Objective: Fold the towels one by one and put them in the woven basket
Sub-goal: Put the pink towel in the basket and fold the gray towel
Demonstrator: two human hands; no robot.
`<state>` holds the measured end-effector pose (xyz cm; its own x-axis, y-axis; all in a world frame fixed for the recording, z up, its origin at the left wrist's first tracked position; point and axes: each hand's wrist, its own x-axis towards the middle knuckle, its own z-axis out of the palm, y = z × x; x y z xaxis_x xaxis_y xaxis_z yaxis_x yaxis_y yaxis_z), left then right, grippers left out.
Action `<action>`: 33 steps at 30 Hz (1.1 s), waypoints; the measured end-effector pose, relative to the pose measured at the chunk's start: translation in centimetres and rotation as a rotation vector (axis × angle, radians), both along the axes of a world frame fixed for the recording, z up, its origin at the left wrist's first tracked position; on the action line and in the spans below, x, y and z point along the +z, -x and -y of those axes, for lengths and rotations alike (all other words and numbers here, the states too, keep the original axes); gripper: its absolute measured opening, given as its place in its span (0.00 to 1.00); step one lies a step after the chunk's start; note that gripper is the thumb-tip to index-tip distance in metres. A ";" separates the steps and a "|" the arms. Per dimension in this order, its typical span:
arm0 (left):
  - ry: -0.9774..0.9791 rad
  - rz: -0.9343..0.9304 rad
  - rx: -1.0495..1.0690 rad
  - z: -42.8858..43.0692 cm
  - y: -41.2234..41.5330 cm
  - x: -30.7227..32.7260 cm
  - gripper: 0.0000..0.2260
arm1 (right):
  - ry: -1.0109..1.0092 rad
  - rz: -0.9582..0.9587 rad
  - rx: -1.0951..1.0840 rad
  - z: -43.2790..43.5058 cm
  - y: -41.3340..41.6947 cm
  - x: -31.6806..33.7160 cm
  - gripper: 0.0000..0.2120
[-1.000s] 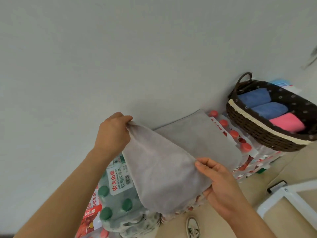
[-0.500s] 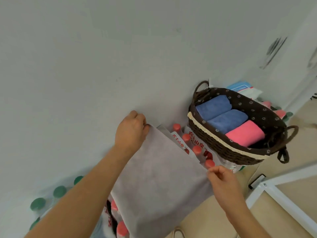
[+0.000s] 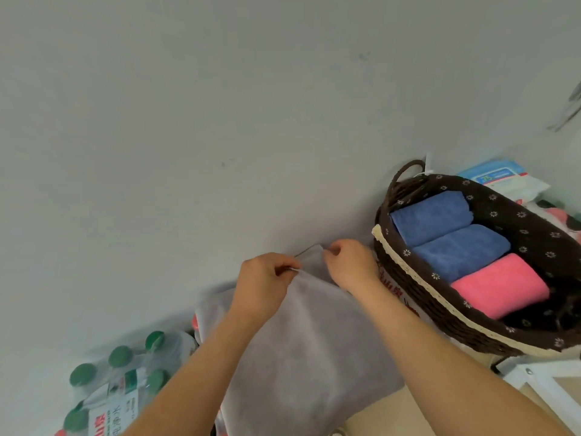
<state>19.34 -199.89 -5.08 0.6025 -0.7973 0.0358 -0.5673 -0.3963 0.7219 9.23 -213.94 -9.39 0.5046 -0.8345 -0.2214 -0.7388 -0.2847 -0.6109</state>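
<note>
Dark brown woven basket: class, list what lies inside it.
Inside the dark brown woven basket lie two folded blue towels and one folded pink towel, side by side against a flower-print lining. Anything beneath them is covered.

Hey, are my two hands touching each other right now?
Apart. The head view shows grey towel between the left hand and right hand, each pinching its edge.

Shrink-wrapped pack of green-capped water bottles [image 3: 125, 382] at lower left, against the plain grey wall [image 3: 220, 121]. Red cap [image 3: 195, 322] just right of it, mostly hidden. Blue-and-white packet [image 3: 500, 177] by the wall, right side. White frame [image 3: 540, 388] at bottom right, beige floor [image 3: 386, 413] beside it.
</note>
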 end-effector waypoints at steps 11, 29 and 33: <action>0.045 -0.047 0.036 1.6 -0.5 0.9 0.05 | -0.537 0.588 -0.136 -0.5 -0.7 2.0 0.03; 0.102 -0.102 0.035 2.9 0.1 3.5 0.03 | -0.633 0.740 -0.019 -1.8 2.1 6.4 0.06; 0.099 -0.093 0.038 2.8 0.3 3.7 0.02 | -0.615 0.750 0.024 -1.8 2.2 6.4 0.07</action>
<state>19.05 -202.73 -1.36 0.6364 -0.7693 0.0558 -0.4820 -0.3401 0.8075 6.99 -212.09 -2.96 0.7076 -0.6683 -0.2296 -0.0947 0.2323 -0.9680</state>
